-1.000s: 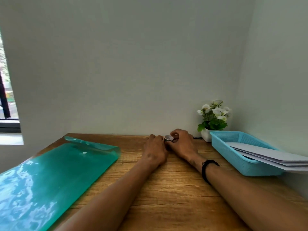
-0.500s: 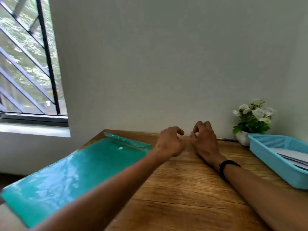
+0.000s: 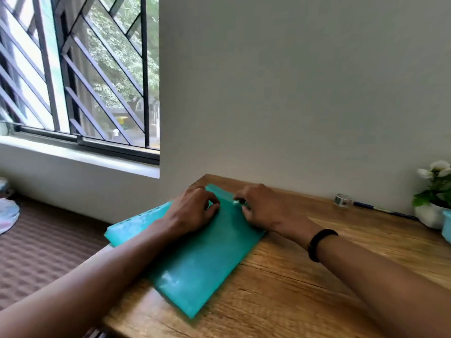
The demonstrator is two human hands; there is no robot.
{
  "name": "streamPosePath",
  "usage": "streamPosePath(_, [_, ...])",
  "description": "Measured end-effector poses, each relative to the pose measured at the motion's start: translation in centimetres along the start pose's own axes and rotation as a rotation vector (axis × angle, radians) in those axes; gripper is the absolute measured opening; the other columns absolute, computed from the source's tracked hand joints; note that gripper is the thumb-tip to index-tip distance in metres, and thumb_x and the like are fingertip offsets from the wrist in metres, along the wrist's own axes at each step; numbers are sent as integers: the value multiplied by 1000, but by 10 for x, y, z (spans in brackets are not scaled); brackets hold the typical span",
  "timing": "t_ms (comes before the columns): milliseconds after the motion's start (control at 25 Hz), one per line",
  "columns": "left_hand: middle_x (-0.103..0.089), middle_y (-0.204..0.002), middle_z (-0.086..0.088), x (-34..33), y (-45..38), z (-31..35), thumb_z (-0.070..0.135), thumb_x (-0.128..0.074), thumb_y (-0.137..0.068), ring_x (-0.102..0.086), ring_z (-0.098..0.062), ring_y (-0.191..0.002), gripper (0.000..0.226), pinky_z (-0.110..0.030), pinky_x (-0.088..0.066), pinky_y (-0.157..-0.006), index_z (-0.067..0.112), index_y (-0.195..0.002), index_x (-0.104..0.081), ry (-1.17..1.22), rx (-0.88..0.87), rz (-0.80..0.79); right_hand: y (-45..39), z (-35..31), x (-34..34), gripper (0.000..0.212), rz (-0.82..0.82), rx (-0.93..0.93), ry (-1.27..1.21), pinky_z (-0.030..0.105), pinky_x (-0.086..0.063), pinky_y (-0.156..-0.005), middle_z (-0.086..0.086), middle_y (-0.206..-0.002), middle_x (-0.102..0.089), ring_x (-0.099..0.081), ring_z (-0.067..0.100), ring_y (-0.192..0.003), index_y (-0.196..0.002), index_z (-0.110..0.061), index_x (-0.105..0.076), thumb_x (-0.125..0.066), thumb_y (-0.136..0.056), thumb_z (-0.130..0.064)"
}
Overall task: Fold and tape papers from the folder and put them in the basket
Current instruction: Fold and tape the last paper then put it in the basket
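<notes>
Folder (image 3: 200, 259) lies on the tabletop (image 3: 305, 276) corner, overhanging. Left hand (image 3: 192, 211) curls down on it, likely steadying; right hand (image 3: 258, 208) pinches at its flap, apparently to open it for papers.

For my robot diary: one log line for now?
step: opening | left hand, right hand: on teal plastic folder flap | wooden table

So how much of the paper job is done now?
Nothing finished shows here: only a sliver of the basket is in view. Right now both hands, left hand and right hand, are at the far end of the green folder, apparently opening it. The tape roll sits untouched by the wall. Taking out a paper, folding, taping and dropping it in are left.
</notes>
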State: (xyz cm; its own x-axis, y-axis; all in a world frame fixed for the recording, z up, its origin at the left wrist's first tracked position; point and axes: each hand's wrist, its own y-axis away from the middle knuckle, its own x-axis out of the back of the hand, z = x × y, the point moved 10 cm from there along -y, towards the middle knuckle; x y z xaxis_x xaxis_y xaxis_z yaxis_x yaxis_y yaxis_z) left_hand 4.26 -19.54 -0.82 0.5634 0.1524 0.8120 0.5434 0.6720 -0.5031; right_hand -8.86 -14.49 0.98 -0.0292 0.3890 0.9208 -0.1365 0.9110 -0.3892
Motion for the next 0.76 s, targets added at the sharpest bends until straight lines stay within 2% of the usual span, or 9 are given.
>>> streamPosePath(120, [-56, -74, 8, 1, -1, 2, 37, -64, -93, -68, -24, -88, 20, -32, -50, -80, 30, -106, -78, 23, 11, 1, 2, 0, -3, 27, 42, -7, 82, 38, -56, -79, 8, -108, -73, -67, 26, -99, -107, -13, -74, -53, -90, -11])
streamPosePath(200, [-56, -73, 8, 2, -2, 2, 36, -64, -93, -68, -24, -88, 20, -31, -49, -79, 30, -107, -78, 40, 11, 1, 0, 6, -4, 31, 57, -69, 12, 36, -54, -81, 10, -110, -75, -67, 27, -100, -107, -12, -77, -51, -91, -8])
streamPosePath(360, [-73, -91, -2, 0, -3, -1, 36, -64, -94, -68, -26, -96, 22, -32, -50, -82, 30, -110, -78, 52, 27, 5, -1, 9, -13, 36, -12, -128, -48, 33, -51, -92, 6, -124, -70, -64, 25, -110, -121, -18, -77, -53, -94, -11])
streamPosePath(440, [-75, -97, -3, -1, -4, -3, 36, -65, -94, -68, -26, -98, 22, -33, -50, -83, 31, -110, -78, 53, 40, 7, 0, 0, -22, 35, -99, -106, 55, 37, -52, -92, 7, -117, -61, -57, 25, -109, -121, -17, -75, -52, -95, -15])
streamPosePath(520, [-75, -99, -4, 0, -5, -4, 37, -65, -94, -68, -27, -99, 22, -33, -50, -84, 30, -111, -78, 56, 52, 1, 1, -10, -28, 29, -115, -119, 145, 39, -49, -92, 10, -111, -55, -52, 28, -110, -116, -11, -71, -51, -95, -16])
streamPosePath(600, [-75, -101, -4, 0, -3, -4, 37, -64, -95, -68, -27, -101, 23, -34, -51, -86, 30, -112, -78, 57, 62, -7, 0, -12, -26, 25, -48, -143, 138, 38, -47, -89, 12, -109, -59, -55, 31, -107, -110, -9, -71, -53, -96, -18])
streamPosePath(760, [-76, -108, -5, 0, -3, -9, 38, -63, -95, -68, -28, -105, 23, -38, -54, -90, 32, -113, -76, 60, 85, -9, -1, -2, -9, 23, 157, -123, 45, 41, -54, -80, 6, -100, -68, -64, 26, -94, -101, -15, -77, -57, -98, -26])
